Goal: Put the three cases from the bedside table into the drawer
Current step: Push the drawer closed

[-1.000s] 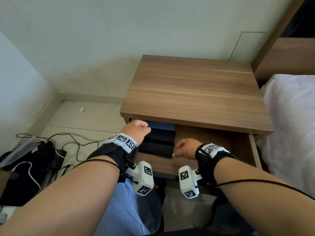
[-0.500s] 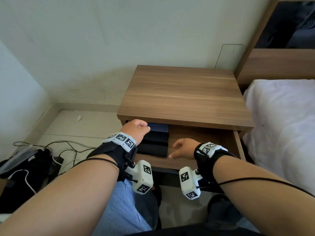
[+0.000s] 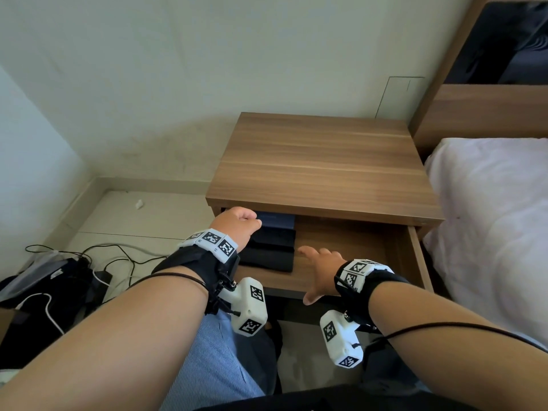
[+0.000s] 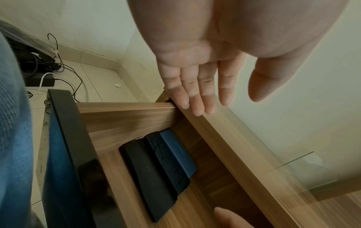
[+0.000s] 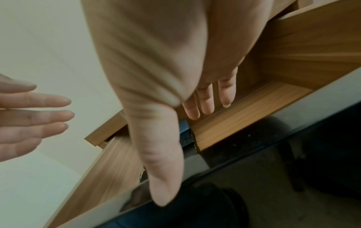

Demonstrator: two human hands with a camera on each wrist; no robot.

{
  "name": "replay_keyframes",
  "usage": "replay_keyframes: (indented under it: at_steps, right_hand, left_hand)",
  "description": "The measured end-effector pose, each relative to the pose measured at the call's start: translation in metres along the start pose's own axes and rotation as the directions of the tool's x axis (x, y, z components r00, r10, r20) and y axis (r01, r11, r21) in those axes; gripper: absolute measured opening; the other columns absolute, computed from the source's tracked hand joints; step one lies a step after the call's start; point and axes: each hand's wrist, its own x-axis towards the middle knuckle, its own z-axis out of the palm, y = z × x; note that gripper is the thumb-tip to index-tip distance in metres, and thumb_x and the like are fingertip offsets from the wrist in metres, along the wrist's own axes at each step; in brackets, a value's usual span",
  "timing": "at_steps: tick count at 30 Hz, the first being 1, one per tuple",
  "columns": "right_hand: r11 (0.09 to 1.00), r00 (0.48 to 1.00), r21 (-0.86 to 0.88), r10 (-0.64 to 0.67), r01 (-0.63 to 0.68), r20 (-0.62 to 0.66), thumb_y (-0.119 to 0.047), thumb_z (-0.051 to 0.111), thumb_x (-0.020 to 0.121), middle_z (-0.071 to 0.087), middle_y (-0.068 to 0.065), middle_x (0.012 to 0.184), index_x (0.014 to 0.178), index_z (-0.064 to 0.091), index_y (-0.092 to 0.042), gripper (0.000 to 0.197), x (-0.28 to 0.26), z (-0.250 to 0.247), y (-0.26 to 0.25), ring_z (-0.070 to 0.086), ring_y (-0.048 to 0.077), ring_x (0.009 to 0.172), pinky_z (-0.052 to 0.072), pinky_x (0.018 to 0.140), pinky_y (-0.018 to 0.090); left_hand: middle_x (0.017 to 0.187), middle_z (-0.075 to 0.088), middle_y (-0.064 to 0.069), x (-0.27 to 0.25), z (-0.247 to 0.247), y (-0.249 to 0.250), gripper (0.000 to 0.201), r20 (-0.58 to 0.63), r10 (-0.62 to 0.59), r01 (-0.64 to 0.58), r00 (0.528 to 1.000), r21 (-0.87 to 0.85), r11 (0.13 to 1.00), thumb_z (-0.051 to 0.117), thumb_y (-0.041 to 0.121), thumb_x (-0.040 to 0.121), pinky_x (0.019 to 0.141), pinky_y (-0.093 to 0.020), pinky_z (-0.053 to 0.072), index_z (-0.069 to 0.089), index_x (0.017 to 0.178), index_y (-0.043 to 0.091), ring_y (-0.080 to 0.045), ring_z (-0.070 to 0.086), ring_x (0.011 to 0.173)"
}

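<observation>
All three cases point(image 3: 271, 243) lie side by side in the left of the open drawer point(image 3: 350, 247). Both the left hand point(image 3: 237, 225) and right hand point(image 3: 318, 269) are released, holding nothing. Closing carelessly could pinch fingers under the bench point(image 3: 320, 170) edge. Compared with a moment ago, the right hand has spread open near the drawer front.

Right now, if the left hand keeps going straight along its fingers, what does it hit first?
Probably the front edge of the bedside table top: in the left wrist view the left hand is open, its fingertips just short of that edge, above the cases in the drawer. Depth is unclear.
</observation>
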Motion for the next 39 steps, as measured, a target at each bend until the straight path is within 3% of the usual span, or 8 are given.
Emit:
replay_keyframes:
  at_steps: [7, 13, 21, 28, 34, 39]
  right_hand:
    - [0.999, 1.000, -0.054, 0.003, -0.001, 0.021, -0.046, 0.082, 0.061, 0.037, 0.004, 0.146, 0.148, 0.010, -0.036, 0.114, 0.004, 0.003, 0.005, 0.033, 0.031, 0.136, 0.040, 0.102, 0.047]
    - [0.989, 0.995, -0.137, -0.064, 0.052, -0.082, -0.050, 0.081, 0.056, 0.038, -0.001, 0.143, 0.148, 0.012, -0.038, 0.115, 0.011, 0.003, 0.004, 0.027, 0.028, 0.136, 0.027, 0.109, 0.045]
    - [0.995, 0.973, -0.093, 0.001, -0.023, -0.231, -0.052, 0.080, 0.057, 0.020, 0.002, 0.154, 0.147, 0.013, -0.038, 0.114, 0.021, -0.006, 0.010, 0.016, 0.029, 0.143, 0.019, 0.114, 0.047]
    - [0.992, 0.929, -0.031, 0.105, -0.124, -0.355, -0.052, 0.078, 0.060, 0.015, 0.009, 0.155, 0.148, 0.009, -0.036, 0.113, 0.040, -0.022, 0.013, 0.008, 0.033, 0.145, 0.014, 0.117, 0.048]
    - [0.989, 0.851, -0.007, 0.122, -0.146, -0.511, -0.026, 0.072, 0.066, 0.034, 0.009, 0.128, 0.136, 0.029, -0.030, 0.082, 0.059, -0.030, 0.003, 0.031, 0.031, 0.122, 0.023, 0.107, 0.042]
    - [0.982, 0.829, -0.068, 0.112, -0.178, -0.548, -0.018, 0.070, 0.063, 0.030, 0.010, 0.132, 0.127, 0.037, -0.024, 0.073, 0.083, -0.048, 0.007, 0.028, 0.032, 0.123, 0.021, 0.107, 0.043]
  left_hand:
    - [0.121, 0.063, -0.002, 0.003, 0.001, -0.003, 0.033, 0.017, -0.019, 0.019, 1.000, 0.005, 1.000, 0.054, 0.033, 0.084, 0.099, -0.041, 0.048, 0.060, 0.116, 0.024, -0.021, 0.061, 0.110]
    - [0.119, 0.064, -0.001, 0.005, 0.002, -0.004, 0.033, 0.017, -0.026, 0.026, 1.000, 0.006, 1.000, 0.054, 0.035, 0.082, 0.098, -0.041, 0.049, 0.060, 0.114, 0.026, -0.020, 0.062, 0.108]
    - [0.116, 0.065, 0.002, 0.010, 0.007, -0.008, 0.023, 0.051, -0.033, 0.032, 0.998, 0.016, 0.999, 0.054, 0.041, 0.079, 0.097, -0.041, 0.049, 0.056, 0.101, 0.037, -0.018, 0.063, 0.107]
    - [0.118, 0.065, -0.005, 0.019, 0.013, -0.013, 0.034, 0.028, -0.067, 0.068, 0.997, -0.011, 0.998, 0.056, 0.030, 0.085, 0.096, -0.037, 0.050, 0.060, 0.117, 0.021, -0.021, 0.063, 0.108]
    - [0.117, 0.065, -0.004, 0.035, 0.012, -0.010, 0.033, 0.014, -0.068, 0.069, 0.998, -0.017, 0.997, 0.056, 0.030, 0.085, 0.095, -0.038, 0.050, 0.060, 0.117, 0.021, -0.021, 0.063, 0.107]
    - [0.118, 0.065, -0.005, 0.047, 0.011, -0.010, 0.034, 0.006, -0.079, 0.079, 0.997, -0.001, 0.997, 0.056, 0.029, 0.086, 0.095, -0.033, 0.049, 0.060, 0.118, 0.020, -0.021, 0.062, 0.109]
